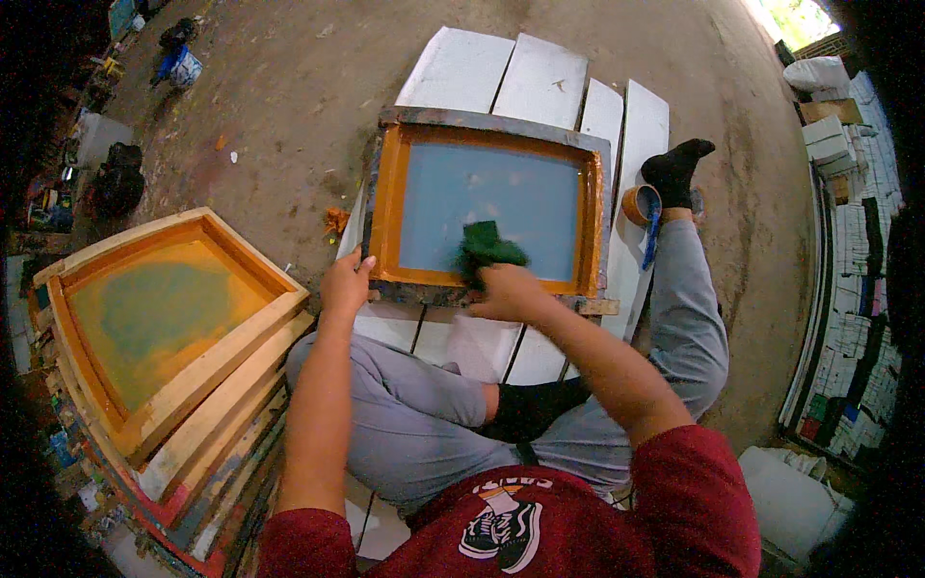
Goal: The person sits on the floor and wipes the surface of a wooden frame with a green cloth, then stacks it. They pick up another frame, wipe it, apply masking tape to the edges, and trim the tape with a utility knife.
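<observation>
In front of me a screen printing frame (489, 122) lies on white boards, its dark wooden rim lined inside with orange-brown tape. Pale blue-grey mesh (434, 193) fills it, with a few lighter patches near the middle. My left hand (347, 283) grips the frame's near left corner, thumb on the rim. Bunched in my right hand (511, 292) is a dark green cloth (493, 243), pressed against the lower middle of the mesh. That hand is slightly blurred, and the cloth hides part of its fingers.
A stack of wooden frames stands at my left, the top screen (164, 318) stained orange. White boards (544, 82) stretch beneath the work. A tape roll (640, 205) with a blue strip lies by my outstretched foot. White stacked material (848, 260) lines the right side; a blue-and-white container (183, 69) sits far left.
</observation>
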The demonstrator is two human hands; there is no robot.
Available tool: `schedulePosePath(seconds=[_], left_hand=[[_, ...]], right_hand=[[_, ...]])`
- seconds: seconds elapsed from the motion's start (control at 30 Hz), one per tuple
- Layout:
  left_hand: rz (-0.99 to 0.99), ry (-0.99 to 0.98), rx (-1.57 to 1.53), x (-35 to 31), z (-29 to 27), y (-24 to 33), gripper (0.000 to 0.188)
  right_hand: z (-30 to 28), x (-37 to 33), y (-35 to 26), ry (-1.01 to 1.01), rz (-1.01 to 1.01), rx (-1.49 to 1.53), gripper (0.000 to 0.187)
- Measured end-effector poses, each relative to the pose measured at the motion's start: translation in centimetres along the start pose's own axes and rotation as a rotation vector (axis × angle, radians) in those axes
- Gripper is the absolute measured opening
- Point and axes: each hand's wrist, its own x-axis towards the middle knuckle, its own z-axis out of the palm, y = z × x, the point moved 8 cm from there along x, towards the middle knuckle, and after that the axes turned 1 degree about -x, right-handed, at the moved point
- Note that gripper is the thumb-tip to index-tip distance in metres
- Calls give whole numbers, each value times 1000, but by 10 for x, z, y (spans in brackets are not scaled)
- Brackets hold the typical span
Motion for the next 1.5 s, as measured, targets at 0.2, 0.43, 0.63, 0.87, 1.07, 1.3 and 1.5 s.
schedulePosePath(seconds=[0.2, 0.43, 0.63, 0.87, 1.07, 1.3, 1.5], left_hand=[[-26, 15, -44, 2, 8, -16, 51], [8, 36, 85, 3, 3, -9, 53], [3, 20, 90, 3, -1, -9, 53], [64, 41, 40, 3, -1, -7, 53], [-14, -3, -38, -4, -7, -2, 53], [-21, 10, 69, 1, -1, -11, 54], [1, 12, 31, 10, 14, -17, 53]], right_hand=[[-12, -72, 90, -155, 199, -102, 67], [17, -24, -3, 165, -43, 23, 87], [-20, -82, 93, -114, 285, -81, 97], [-13, -61, 61, -27, 129, 77, 96], [-3, -67, 66, 24, 97, -94, 91], [30, 52, -97, -103, -172, 31, 71], [40, 85, -116, -65, -145, 120, 69]])
